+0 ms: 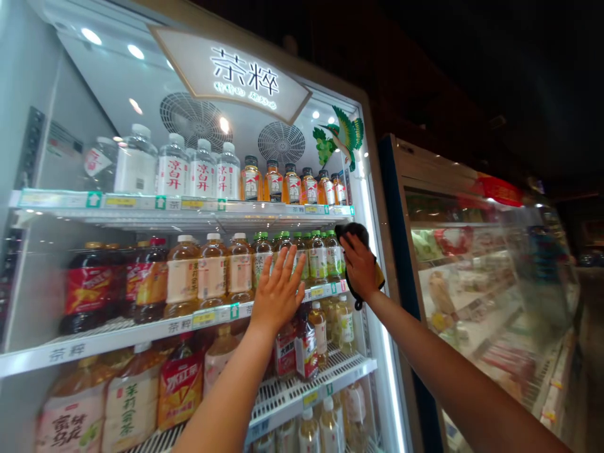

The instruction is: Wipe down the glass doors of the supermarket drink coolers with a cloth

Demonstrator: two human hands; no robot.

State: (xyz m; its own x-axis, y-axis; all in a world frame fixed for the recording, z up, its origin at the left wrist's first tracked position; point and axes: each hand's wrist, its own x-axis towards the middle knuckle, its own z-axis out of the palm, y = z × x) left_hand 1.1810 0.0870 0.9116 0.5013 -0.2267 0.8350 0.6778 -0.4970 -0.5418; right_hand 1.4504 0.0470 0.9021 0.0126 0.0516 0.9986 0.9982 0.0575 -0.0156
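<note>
My left hand (278, 292) is raised in front of the glass front of a drinks fridge (375, 145), fingers spread, palm toward the glass and apparently resting on it. To its right, my right hand (359, 261) holds a dark cloth (357, 231) with a yellow side showing. That cloth lies flat between the palm and the glass, close to the fridge's lit right edge. Behind the hands stand green-capped bottles (317, 255) on the middle shelf. Part of the cloth is hidden under my right hand.
Inside are white-labelled water bottles (172, 167), amber bottles (274, 181) and dark red-labelled bottles (89, 283) on lit shelves. A sign (245, 78) and a bird sticker (346, 135) sit at the top. To the right runs another chilled display case (453, 302).
</note>
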